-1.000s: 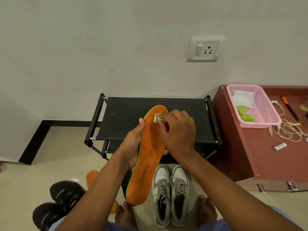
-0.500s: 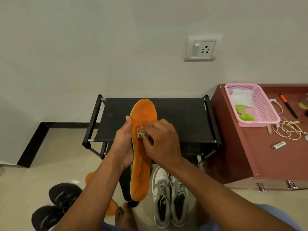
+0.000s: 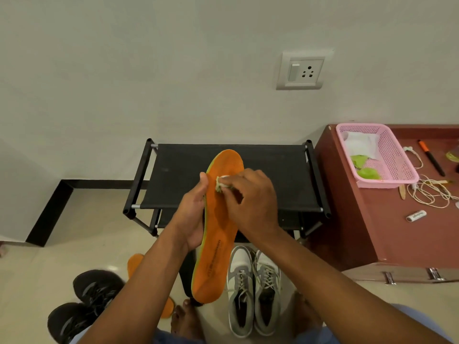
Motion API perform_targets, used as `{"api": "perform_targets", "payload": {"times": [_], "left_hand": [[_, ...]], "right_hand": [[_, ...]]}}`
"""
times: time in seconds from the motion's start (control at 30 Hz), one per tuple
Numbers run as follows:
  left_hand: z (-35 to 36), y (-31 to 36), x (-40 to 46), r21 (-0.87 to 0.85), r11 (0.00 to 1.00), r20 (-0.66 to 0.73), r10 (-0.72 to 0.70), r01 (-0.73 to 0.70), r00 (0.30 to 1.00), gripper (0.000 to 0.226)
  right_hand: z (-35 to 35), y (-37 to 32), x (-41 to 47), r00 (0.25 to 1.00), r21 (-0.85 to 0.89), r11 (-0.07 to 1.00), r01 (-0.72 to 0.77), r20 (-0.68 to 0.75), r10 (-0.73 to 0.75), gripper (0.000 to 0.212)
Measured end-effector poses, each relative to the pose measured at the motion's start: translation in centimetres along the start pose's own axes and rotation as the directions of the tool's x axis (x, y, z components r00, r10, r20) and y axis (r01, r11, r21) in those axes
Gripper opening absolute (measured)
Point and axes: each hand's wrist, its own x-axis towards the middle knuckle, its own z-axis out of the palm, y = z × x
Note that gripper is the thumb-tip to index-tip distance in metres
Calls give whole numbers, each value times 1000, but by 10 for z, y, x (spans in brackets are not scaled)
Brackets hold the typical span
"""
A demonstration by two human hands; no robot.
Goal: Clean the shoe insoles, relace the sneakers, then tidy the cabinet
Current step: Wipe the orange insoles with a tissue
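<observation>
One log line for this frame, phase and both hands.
phase: insole cleaning | left hand: holds orange insole | right hand: presses small cloth on insole

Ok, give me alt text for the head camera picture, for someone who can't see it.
A left hand holds an orange insole upright while the right hand rubs a small cloth on it, above a black shoe rack and grey sneakers on the floor.
</observation>
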Motion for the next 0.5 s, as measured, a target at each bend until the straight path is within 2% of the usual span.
{"api": "perform_targets", "payload": {"times": [0.13, 0.23, 0.37, 0.5], "left_hand": [[-11, 5, 0, -112, 993, -56, 27, -34, 998, 78], [-13, 4, 0, -128, 990, -54, 46, -53, 997, 77], [-6, 1, 0, -86, 996, -25, 37, -39, 999, 74], [8, -3, -2, -30, 1000, 64, -6, 8, 998, 68]], "right_hand": [[9, -21, -16, 991, 68, 995, 67, 111, -74, 11], [11, -22, -18, 988, 46, 996, 72, 133, -78, 12], [5, -17, -8, 996, -49, 997, 61, 64, -58, 9], [-5, 1, 9, 998, -136, 990, -27, -63, 19, 6]]}}
